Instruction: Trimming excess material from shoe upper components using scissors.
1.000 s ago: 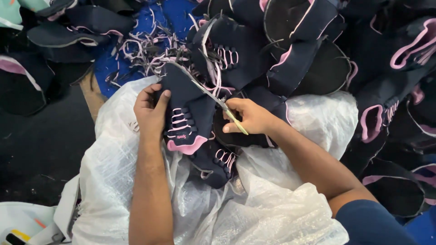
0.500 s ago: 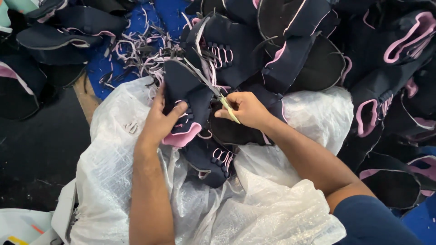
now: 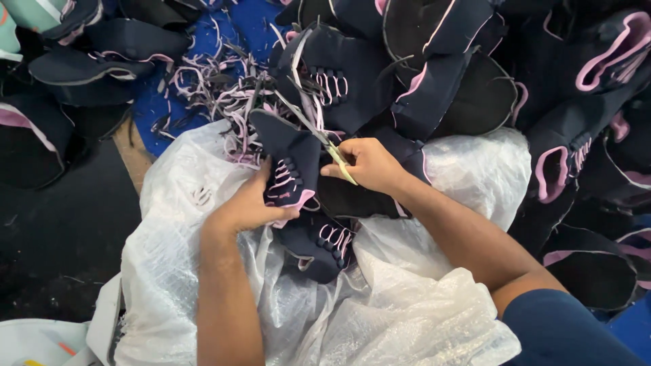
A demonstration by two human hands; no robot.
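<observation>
Dark navy fabric shoe upper with pink loops and pink edge point(image 3: 288, 173) lies on white plastic sheet point(image 3: 407, 318), at its far edge.

Left hand point(image 3: 247, 207) clasps upper from near-left side, thumb over pink rim.

Right hand point(image 3: 366, 165), just right of upper, clenched around small snips with yellow-green handle point(image 3: 341, 163), blades pointing toward upper's top.

Judgement: pull upper taut, cut close to edge, fingers out of blade path.

Pile of like uppers point(image 3: 434, 61) and pink-grey trimmings point(image 3: 217, 88) beyond upper.
</observation>
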